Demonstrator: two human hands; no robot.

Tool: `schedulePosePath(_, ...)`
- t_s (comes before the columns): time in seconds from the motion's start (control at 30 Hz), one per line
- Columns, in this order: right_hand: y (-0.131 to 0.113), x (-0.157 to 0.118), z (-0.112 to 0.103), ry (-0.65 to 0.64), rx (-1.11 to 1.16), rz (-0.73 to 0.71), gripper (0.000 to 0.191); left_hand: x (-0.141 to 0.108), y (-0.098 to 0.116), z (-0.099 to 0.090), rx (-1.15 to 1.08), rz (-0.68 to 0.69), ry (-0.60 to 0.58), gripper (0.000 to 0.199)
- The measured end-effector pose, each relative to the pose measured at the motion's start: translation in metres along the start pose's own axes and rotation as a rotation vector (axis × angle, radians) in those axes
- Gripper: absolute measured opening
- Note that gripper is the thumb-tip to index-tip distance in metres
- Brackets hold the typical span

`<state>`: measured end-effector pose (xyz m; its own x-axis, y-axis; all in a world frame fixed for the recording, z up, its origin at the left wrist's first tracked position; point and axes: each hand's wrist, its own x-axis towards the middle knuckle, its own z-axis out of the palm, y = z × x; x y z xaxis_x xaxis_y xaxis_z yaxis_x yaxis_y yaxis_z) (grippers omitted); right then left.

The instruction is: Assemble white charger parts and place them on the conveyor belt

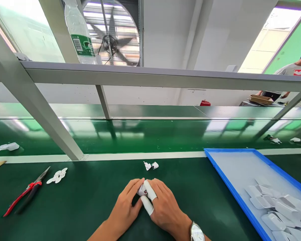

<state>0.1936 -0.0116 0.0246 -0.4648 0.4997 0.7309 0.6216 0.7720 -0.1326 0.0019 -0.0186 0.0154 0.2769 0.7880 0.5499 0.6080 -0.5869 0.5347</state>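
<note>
My left hand [125,207] and my right hand [165,206] meet low in the middle of the green work surface [90,201]. Together they pinch a small white plastic part [141,190] between the fingertips. My right hand wears white finger cots on two fingers and a watch on the wrist. Just beyond the hands lie two small white plastic pieces [151,165] on the mat. Most of the held part is hidden by my fingers.
Red-handled pliers [27,190] and a white flat piece [57,176] lie at the left. A blue tray [230,180] with several white plastic parts sits at the right. A green conveyor belt [140,135] runs behind; a metal frame carries a bottle [79,31]. A person stands far right.
</note>
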Motion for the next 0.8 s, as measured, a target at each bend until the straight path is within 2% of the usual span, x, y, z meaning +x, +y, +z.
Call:
schedulePosePath(0.07, 0.006, 0.004, -0.006, 0.034, -0.031, 0.034, 0.041, 0.016, -0.012, -0.007, 0.012, -0.062, -0.016, 0.037)
schedulePosePath(0.13, 0.013, 0.002, -0.007, 0.05, -0.07, 0.051, 0.04, 0.044, -0.032, -0.016, 0.081, -0.159, -0.01, 0.033)
schedulePosePath(0.3, 0.024, -0.017, 0.009, -0.054, -0.106, -0.03, 0.009, 0.127, -0.1, -0.029, 0.29, -0.367, 0.038, 0.035)
schedulePosePath(0.37, 0.027, -0.023, 0.015, -0.109, -0.111, -0.066, 0.01, 0.145, -0.121, -0.027, 0.344, -0.438, 0.055, 0.031)
schedulePosePath(0.43, 0.028, -0.024, 0.018, -0.141, -0.136, -0.075, 0.01, 0.153, -0.135, -0.027, 0.38, -0.496, 0.049, 0.027)
schedulePosePath(0.53, 0.028, -0.019, 0.012, -0.222, -0.167, -0.053, 0.011, 0.151, -0.14, -0.032, 0.403, -0.567, 0.018, 0.03)
schedulePosePath(0.6, 0.028, -0.014, 0.006, -0.281, -0.174, -0.031, 0.012, 0.147, -0.135, -0.039, 0.426, -0.616, 0.015, 0.041)
schedulePosePath(0.7, 0.028, -0.007, 0.001, -0.327, -0.183, -0.026, 0.016, 0.138, -0.119, -0.043, 0.453, -0.62, 0.056, 0.064)
schedulePosePath(0.8, 0.032, -0.001, 0.0, -0.368, -0.214, -0.027, 0.017, 0.119, -0.09, -0.033, 0.401, -0.561, 0.162, 0.064)
